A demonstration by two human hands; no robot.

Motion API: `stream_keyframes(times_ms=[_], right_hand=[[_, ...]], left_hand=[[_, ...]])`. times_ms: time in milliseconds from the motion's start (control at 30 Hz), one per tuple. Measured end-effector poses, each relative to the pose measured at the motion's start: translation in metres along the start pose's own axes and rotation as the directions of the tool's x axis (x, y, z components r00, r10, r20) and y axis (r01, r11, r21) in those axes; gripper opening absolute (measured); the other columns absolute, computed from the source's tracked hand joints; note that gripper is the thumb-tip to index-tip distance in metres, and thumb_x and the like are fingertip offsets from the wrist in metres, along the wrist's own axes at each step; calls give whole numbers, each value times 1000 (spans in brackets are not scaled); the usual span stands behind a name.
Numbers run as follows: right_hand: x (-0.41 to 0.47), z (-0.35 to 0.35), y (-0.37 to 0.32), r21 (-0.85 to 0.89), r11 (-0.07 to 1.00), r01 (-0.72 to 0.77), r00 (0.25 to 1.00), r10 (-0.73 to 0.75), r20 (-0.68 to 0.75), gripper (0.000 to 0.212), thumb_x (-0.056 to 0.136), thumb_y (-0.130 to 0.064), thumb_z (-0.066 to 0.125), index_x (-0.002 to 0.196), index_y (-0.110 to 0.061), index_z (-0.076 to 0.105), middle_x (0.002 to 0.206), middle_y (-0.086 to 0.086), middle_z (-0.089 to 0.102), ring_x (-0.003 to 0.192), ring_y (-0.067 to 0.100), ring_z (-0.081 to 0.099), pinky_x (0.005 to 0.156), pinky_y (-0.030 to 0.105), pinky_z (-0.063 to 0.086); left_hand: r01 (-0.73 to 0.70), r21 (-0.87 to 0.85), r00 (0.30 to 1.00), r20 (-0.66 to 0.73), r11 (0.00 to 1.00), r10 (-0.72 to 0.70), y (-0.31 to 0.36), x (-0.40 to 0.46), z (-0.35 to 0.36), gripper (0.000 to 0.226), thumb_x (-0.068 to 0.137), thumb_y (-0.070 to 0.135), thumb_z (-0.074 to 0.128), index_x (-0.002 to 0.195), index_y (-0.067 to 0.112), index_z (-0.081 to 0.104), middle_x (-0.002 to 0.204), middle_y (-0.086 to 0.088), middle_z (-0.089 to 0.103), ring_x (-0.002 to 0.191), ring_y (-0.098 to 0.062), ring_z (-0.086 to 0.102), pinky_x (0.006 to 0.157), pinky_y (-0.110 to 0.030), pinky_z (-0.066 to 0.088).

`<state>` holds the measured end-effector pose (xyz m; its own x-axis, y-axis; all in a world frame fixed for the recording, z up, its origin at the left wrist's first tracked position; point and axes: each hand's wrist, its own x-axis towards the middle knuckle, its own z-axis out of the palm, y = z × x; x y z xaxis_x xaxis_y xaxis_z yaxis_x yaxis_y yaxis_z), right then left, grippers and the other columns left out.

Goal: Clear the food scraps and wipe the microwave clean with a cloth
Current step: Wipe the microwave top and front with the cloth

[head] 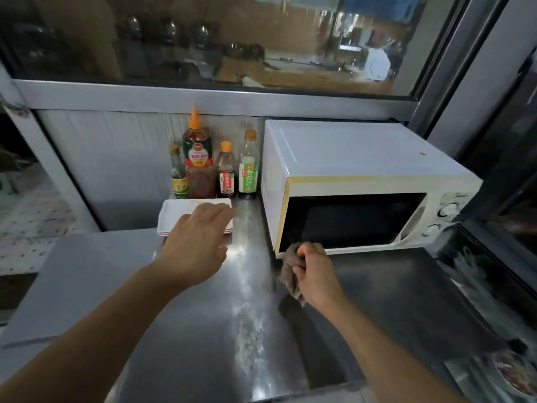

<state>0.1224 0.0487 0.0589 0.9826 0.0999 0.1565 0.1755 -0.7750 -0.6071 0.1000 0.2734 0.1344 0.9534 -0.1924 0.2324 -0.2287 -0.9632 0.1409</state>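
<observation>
A white microwave stands on the steel counter at the right, its dark door closed. My right hand grips a bunched brown cloth just in front of the door's lower left corner. My left hand reaches out with straight fingers over a stack of white rectangular trays left of the microwave. Whether it touches the stack I cannot tell. No food scraps show from here.
Several sauce bottles stand against the back panel between the trays and the microwave. A glass window runs above. A dish with food sits at the lower right corner. A dark glass panel lies to the right.
</observation>
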Motion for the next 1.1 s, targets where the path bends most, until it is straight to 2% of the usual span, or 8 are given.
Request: stream_keyframes(times_ms=[367, 533, 600, 667, 733, 867, 967, 1100], right_hand=[[-39, -13, -40, 82, 992, 98, 987, -107, 121, 16, 90, -9, 51, 104, -16, 47, 103, 1, 46, 89, 21, 50, 74, 29, 43], [-35, -14, -55, 111, 982, 151, 983, -161, 89, 18, 90, -7, 51, 103, -19, 46, 103, -1, 45, 83, 16, 44, 61, 11, 33], [-28, -15, -65, 117, 982, 148, 986, -156, 64, 18, 90, -7, 51, 104, -17, 48, 105, 2, 49, 86, 20, 49, 69, 23, 44], [-21, -17, -73, 122, 985, 120, 991, -126, 48, 17, 90, -7, 51, 104, -15, 49, 108, 6, 52, 90, 26, 56, 79, 38, 50], [-13, -16, -80, 115, 988, 102, 994, -105, 16, 17, 90, -7, 51, 102, -17, 46, 108, 5, 53, 90, 28, 58, 78, 42, 52], [6, -4, -92, 62, 994, 93, 991, -86, -99, 19, 89, -9, 52, 98, -22, 42, 110, -2, 51, 89, 18, 49, 71, 23, 42], [15, 15, -107, 0, 1000, 27, 989, -27, -149, 16, 81, -27, 42, 97, -24, 43, 107, -3, 51, 86, 16, 47, 68, 18, 39], [23, 37, -130, -72, 990, -120, 958, 97, -269, 25, 72, -30, 36, 96, -26, 41, 102, -6, 44, 82, 12, 43, 71, 8, 32]], left_hand=[[195, 69, 970, 131, 978, -203, 0, -92, -31, 67, 82, 25, 61, 142, 26, 32, 146, -1, 39, 131, -22, 38, 104, -37, 35], [212, 81, 964, 146, 974, -223, -10, -103, -42, 64, 84, 25, 60, 141, 28, 32, 146, 2, 39, 132, -20, 35, 106, -36, 34], [200, 79, 968, 138, 977, -209, -17, -99, -46, 63, 84, 25, 60, 141, 27, 33, 146, 3, 39, 132, -19, 36, 106, -35, 34], [177, 77, 973, 135, 981, -186, -26, -90, -49, 64, 85, 26, 60, 142, 27, 32, 147, 4, 38, 133, -18, 34, 107, -34, 33], [149, 67, 979, 130, 987, -157, -37, -78, -50, 65, 86, 28, 59, 144, 27, 30, 149, 5, 35, 135, -17, 31, 108, -34, 31], [44, 33, 990, 129, 998, -48, -65, -44, -46, 64, 86, 27, 57, 144, 29, 29, 151, 7, 32, 137, -15, 30, 107, -33, 30], [-79, -6, 988, 132, 997, 79, -92, -15, -45, 64, 86, 34, 57, 144, 30, 30, 150, 8, 33, 135, -15, 32, 107, -31, 31], [-288, -53, 943, 158, 956, 292, -131, 18, -49, 65, 87, 27, 59, 145, 27, 29, 150, 9, 32, 136, -14, 31, 106, -30, 31]])
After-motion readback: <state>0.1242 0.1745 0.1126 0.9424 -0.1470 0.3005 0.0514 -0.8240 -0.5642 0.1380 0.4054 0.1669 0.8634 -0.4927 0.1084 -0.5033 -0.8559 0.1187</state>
